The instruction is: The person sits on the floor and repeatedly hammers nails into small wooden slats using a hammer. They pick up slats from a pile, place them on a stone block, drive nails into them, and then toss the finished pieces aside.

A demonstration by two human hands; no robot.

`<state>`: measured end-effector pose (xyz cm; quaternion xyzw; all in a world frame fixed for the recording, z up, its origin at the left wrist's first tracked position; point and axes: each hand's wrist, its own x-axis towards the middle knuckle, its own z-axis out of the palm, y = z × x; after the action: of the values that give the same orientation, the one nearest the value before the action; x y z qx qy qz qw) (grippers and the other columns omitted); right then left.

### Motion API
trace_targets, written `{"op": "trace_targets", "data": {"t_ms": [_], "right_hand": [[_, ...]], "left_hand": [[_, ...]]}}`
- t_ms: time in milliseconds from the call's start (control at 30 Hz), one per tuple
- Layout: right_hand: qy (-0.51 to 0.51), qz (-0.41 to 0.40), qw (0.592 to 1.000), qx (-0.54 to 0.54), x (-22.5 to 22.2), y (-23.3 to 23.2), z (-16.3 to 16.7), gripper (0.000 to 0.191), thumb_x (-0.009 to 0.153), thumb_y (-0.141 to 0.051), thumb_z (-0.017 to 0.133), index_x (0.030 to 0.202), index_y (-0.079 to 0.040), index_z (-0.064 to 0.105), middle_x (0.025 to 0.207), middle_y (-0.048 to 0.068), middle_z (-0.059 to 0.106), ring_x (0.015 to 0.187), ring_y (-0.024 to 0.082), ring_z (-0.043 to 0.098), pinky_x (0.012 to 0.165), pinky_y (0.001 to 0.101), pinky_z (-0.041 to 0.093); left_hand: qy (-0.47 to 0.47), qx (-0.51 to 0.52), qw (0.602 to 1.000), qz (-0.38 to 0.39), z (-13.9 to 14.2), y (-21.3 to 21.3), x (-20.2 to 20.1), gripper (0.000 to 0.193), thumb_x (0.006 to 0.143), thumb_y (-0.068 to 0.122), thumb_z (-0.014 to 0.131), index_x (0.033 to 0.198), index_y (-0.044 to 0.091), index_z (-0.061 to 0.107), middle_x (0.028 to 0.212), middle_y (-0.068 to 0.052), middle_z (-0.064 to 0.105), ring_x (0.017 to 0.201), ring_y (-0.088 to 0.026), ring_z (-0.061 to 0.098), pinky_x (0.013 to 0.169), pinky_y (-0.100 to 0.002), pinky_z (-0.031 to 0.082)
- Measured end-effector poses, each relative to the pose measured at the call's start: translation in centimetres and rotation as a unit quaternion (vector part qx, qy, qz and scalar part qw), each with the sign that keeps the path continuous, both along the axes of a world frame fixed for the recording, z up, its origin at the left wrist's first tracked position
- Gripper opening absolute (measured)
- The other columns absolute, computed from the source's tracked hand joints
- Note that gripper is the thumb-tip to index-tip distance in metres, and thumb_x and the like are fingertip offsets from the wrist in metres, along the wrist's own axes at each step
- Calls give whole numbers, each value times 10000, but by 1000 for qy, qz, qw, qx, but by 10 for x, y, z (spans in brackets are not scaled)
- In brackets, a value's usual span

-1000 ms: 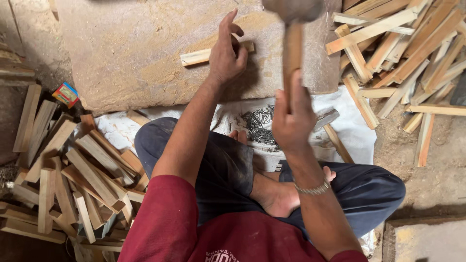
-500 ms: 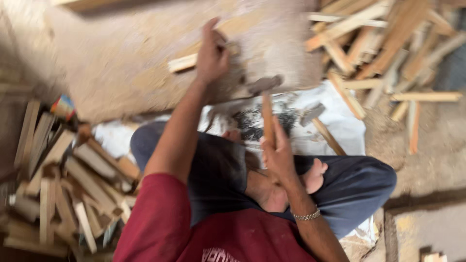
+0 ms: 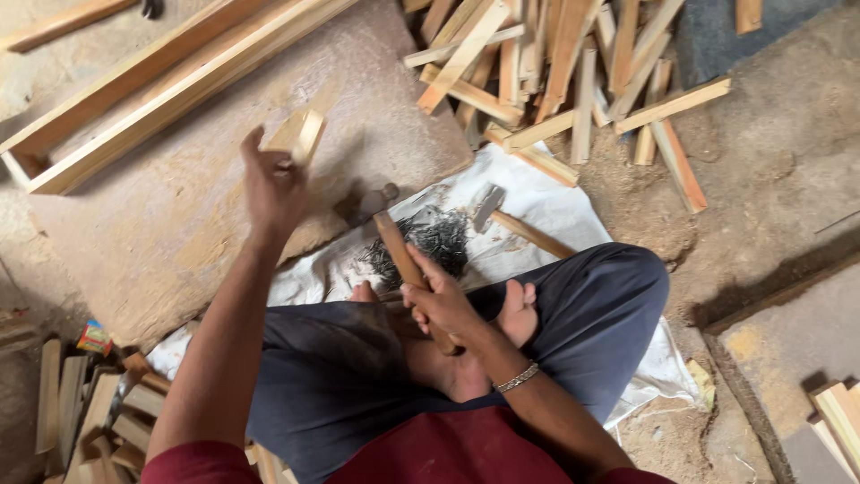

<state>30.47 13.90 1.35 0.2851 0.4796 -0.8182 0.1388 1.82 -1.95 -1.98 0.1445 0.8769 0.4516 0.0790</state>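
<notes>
2 hands (image 3: 269,184) (image 3: 443,305) busy: left lifts wood block (image 3: 298,134), right grips hammer (image 3: 394,242); small colourful packet (image 3: 93,338) far left.

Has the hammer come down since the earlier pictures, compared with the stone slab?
Yes. The hammer, held in the right hand, was raised over the stone slab; now its head rests low at the slab's near edge.

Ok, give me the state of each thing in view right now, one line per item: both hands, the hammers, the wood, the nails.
left hand: raised, gripping a small wood block
small wood block: lifted off the stone slab, tilted
right hand: closed round a hammer handle
hammer: lowered, head near the slab edge
second hammer: lying loose on the white sheet
nails: piled loose on the sheet
wood strips: heaped untidily
long frame: lying flat
</notes>
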Motion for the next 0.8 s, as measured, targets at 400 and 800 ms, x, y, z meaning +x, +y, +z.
{"op": "trace_targets", "data": {"t_ms": [400,800], "right_hand": [[-2,29,999,21,-2,3,-11,824,975,-93,594,1672,-253,184,846,48,606,530,71,518,432,243,468],[38,36,998,28,-2,-9,-18,785,1070,-94,530,1718,-306,140,882,63,579,583,109,537,476,273,482]], "left_hand": [[-10,241,957,-161,102,207,43,508,914,340,778,1227,-1,568,1041,-95,728,917,-188,750,767,-357,640],[141,-118,955,231,18,-308,93,303,746,-113,681,981,63,755,903,-96,748,808,-192,719,744,-344,594]]}}
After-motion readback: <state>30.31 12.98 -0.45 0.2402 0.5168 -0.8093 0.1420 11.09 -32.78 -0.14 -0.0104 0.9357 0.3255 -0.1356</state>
